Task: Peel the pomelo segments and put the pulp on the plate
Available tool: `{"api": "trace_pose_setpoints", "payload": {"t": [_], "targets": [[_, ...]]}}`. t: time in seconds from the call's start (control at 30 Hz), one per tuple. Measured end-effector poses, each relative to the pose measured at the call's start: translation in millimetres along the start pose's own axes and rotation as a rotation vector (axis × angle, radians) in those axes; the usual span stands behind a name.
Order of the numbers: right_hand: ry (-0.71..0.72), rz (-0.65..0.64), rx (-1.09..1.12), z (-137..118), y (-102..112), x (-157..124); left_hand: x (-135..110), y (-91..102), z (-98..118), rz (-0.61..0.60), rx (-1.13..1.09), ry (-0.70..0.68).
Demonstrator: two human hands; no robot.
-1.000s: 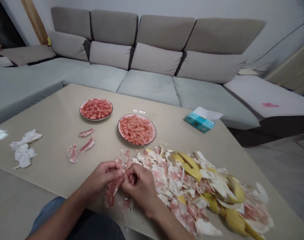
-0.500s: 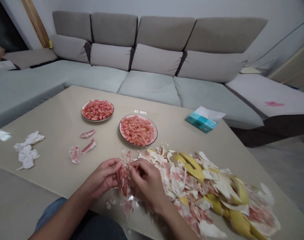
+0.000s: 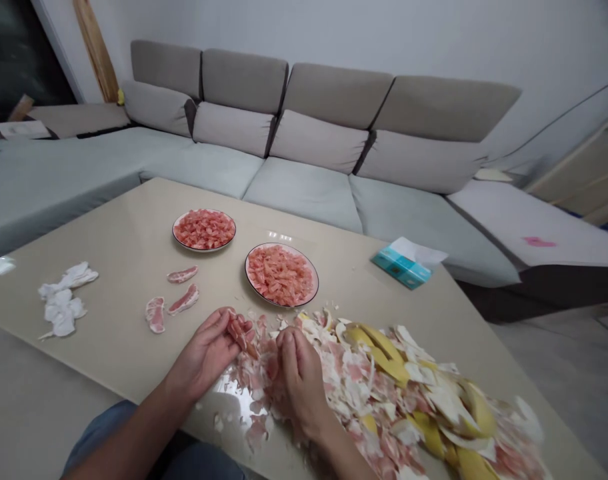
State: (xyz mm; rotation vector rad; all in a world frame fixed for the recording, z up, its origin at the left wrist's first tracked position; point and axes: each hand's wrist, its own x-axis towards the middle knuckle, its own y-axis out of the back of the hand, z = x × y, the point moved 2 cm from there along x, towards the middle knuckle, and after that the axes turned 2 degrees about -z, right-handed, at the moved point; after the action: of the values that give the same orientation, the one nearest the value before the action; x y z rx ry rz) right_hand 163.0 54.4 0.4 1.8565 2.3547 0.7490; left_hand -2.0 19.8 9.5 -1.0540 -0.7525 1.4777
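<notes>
My left hand [image 3: 207,353] is curled around a pink pomelo segment [image 3: 240,333] near the table's front edge. My right hand [image 3: 300,377] rests palm down beside it on the left end of a big heap of pink-white membrane scraps and yellow peel [image 3: 399,380], fingers together and bent onto the scraps. Two plates hold peeled pink flesh: a near plate [image 3: 282,275] just beyond my hands and a far plate [image 3: 204,230] to its left. Three unpeeled segments [image 3: 171,300] lie on the table left of my left hand.
Crumpled white tissues [image 3: 64,300] lie at the table's left. A teal tissue pack [image 3: 401,267] sits at the far right edge of the beige table [image 3: 114,240]. A grey sectional sofa [image 3: 304,153] wraps around behind. My blue-trousered knee [image 3: 134,440] is below the table edge.
My hands have parted: the right one let go of the segment and dropped flat onto the scrap heap, while the left keeps the segment. The camera tilted up slightly.
</notes>
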Motion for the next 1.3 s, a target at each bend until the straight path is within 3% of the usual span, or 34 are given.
{"api": "trace_pose_setpoints", "payload": {"t": [0.2, 0.43, 0.7, 1.0, 1.3], "targets": [[0.169, 0.021, -0.031, -5, 3, 9, 7, 6.4, 8, 0.027, -0.069, -0.063], [0.030, 0.047, -0.062, -41, -22, -7, 5, 4.7, 15, -0.082, -0.116, -0.094], [0.108, 0.204, -0.161, -58, -39, -26, -3, 4.2, 12, -0.124, -0.164, -0.020], [0.199, 0.180, -0.221, -94, -66, -29, -15, -0.9, 12, -0.082, -0.127, -0.183], [0.140, 0.325, -0.319, -109, -48, -57, -47, -18.8, 2, -0.154, 0.077, -0.192]]}}
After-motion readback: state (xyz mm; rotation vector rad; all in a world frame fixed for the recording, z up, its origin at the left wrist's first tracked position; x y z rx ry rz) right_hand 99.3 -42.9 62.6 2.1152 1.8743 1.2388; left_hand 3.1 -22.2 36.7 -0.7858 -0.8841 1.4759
